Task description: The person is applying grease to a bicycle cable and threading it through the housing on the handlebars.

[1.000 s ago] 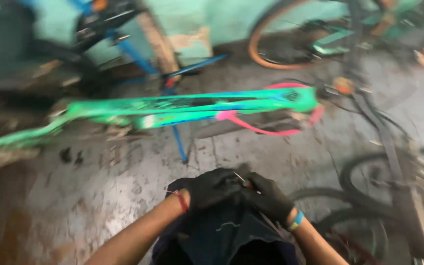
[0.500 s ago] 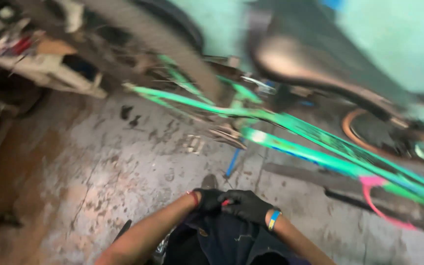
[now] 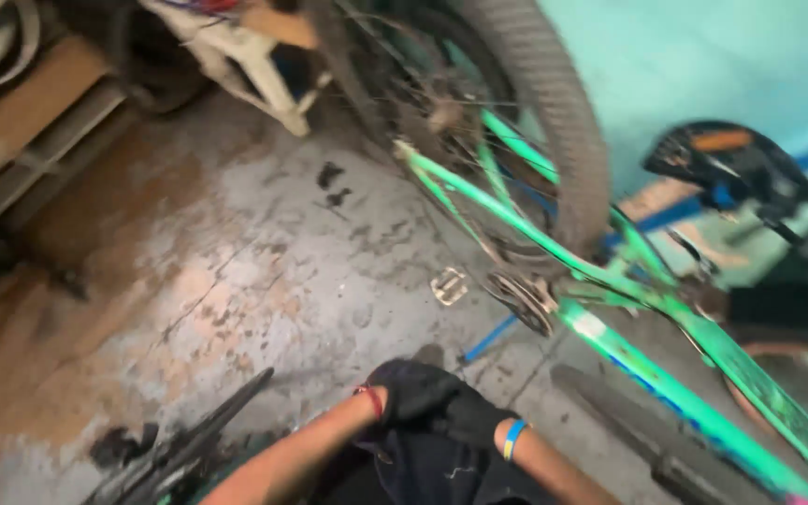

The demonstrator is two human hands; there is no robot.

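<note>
My left hand (image 3: 411,388) and my right hand (image 3: 475,419) wear black gloves and are pressed together low in the head view, over my dark trousers (image 3: 423,472). A red band circles the left wrist and a blue band the right. Whether anything lies between the fingers is blurred. Just beyond the hands a green bicycle frame (image 3: 610,327) runs diagonally to the lower right, with its crank and chainring (image 3: 521,299) and a pedal (image 3: 448,285) closest to me. Its rear wheel (image 3: 554,122) rises at the top.
A black saddle (image 3: 731,164) sits at the right by the turquoise wall. A blue stand leg (image 3: 488,341) lies on the stained concrete floor. Wooden shelving (image 3: 30,122) and a white stool (image 3: 254,56) stand top left. A black bicycle part (image 3: 180,449) lies bottom left, a dark tyre (image 3: 647,440) bottom right.
The view has swung left and down, so the green frame now sits to the right and the rear wheel fills the top. My gloved hands stay pressed together in front of me.
</note>
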